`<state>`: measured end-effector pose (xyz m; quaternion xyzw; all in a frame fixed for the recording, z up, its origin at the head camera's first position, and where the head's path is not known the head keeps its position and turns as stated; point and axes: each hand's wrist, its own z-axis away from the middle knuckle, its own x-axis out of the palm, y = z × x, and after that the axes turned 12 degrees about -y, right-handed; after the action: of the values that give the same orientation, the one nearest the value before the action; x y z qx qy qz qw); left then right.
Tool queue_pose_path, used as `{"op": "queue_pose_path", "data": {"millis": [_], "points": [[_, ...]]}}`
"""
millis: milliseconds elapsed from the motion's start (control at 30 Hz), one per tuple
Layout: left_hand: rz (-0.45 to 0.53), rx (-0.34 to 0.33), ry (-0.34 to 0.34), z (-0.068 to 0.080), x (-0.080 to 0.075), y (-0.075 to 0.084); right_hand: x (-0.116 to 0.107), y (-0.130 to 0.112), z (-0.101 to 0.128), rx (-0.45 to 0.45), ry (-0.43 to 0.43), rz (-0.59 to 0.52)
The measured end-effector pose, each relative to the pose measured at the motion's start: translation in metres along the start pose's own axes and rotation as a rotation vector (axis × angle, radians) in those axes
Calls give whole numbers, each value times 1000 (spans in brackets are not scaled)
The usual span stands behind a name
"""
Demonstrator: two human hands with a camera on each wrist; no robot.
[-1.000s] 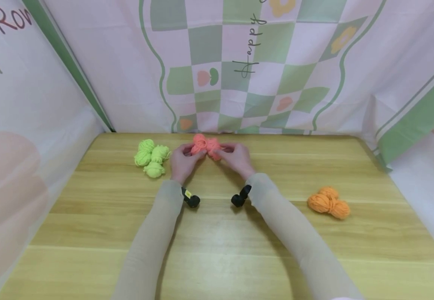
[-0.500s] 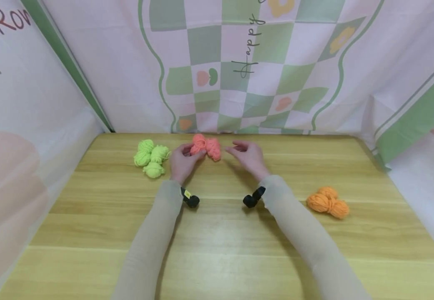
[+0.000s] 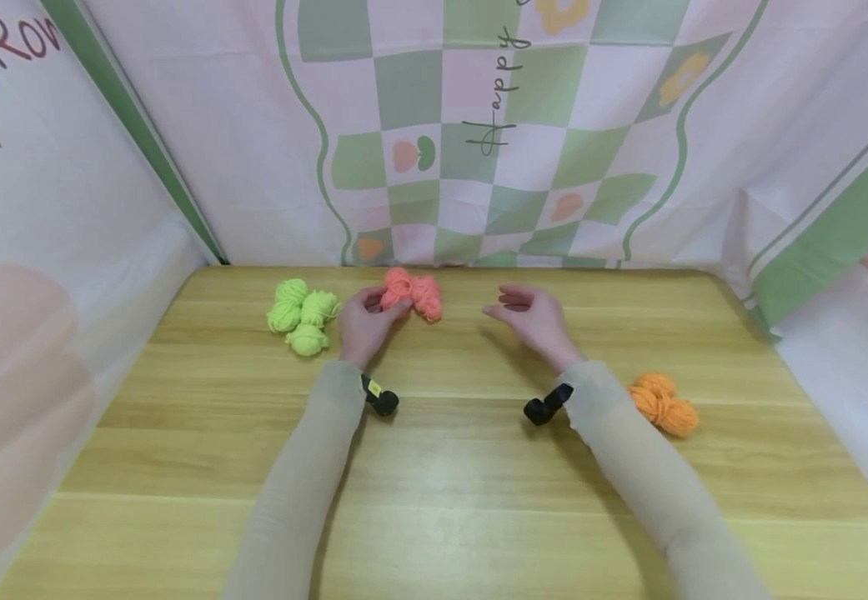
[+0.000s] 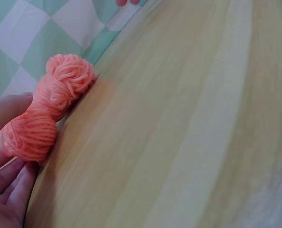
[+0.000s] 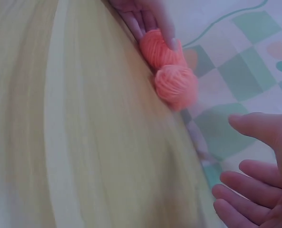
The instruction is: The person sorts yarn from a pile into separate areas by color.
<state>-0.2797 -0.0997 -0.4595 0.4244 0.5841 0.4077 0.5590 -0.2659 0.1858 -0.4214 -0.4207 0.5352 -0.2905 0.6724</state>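
Coral-pink balls of yarn (image 3: 426, 297) lie clustered at the back edge of the table. My left hand (image 3: 366, 323) holds the cluster's left end, thumb at the near side and fingers round the far side. In the left wrist view the thumb (image 4: 14, 109) lies against the yarn (image 4: 31, 135), with fingertips low beside it. To the right, apart from the yarn, is my right hand (image 3: 534, 321), its fingers spread and relaxed with nothing between them. The right wrist view shows its thumb (image 5: 255, 126) well away from the pink yarn (image 5: 176, 85).
Lime-green yarn balls (image 3: 306, 317) sit just left of my left hand. Orange yarn balls (image 3: 666, 406) lie at the right, partly covered by my right sleeve. Behind the wooden table (image 3: 449, 492) hangs a checkered cloth (image 3: 471, 150).
My right hand has let go of the pink yarn and moved right, its fingers spreading. The right sleeve now overlaps the orange yarn. My left hand and the pink yarn stay in place.
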Motion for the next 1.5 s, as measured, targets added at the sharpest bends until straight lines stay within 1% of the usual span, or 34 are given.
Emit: {"op": "queue_pose_path", "data": {"millis": [133, 433, 533, 667, 767, 833, 867, 1033, 1067, 1133, 1200, 1333, 1433, 1500], "points": [[5, 3, 3, 1, -1, 0, -11, 0, 12, -10, -17, 16], [-6, 17, -3, 1, -1, 0, -37, 4, 38, -22, -6, 43], [-3, 24, -14, 1, -1, -1, -47, 5, 47, -25, 3, 61], [11, 47, -52, 2, -2, -2, -60, 8, 60, -29, 20, 75], [27, 70, -78, 2, -2, -2, -69, 12, 70, -2, 24, 72], [43, 74, -86, 2, -3, -2, -76, 17, 76, 22, 21, 74], [66, 72, -86, 2, -3, -3, -79, 20, 79, 38, 19, 79], [157, 48, -69, 4, -4, -2, -95, 34, 94, 95, 24, 110], [165, 48, -63, 5, -5, -2, -98, 37, 97, 105, 25, 113], [148, 46, -50, 8, -6, 1, -105, 42, 104, 121, 29, 124], [137, 60, -31, 10, -8, 3, -111, 48, 111, 137, 35, 132], [112, 124, 4, 12, -9, 8, -122, 58, 127, 159, 51, 147], [115, 176, -1, 14, -7, 16, -129, 64, 137, 183, 52, 146], [131, 200, -20, 16, -3, 22, -133, 66, 142, 202, 44, 152]]}}
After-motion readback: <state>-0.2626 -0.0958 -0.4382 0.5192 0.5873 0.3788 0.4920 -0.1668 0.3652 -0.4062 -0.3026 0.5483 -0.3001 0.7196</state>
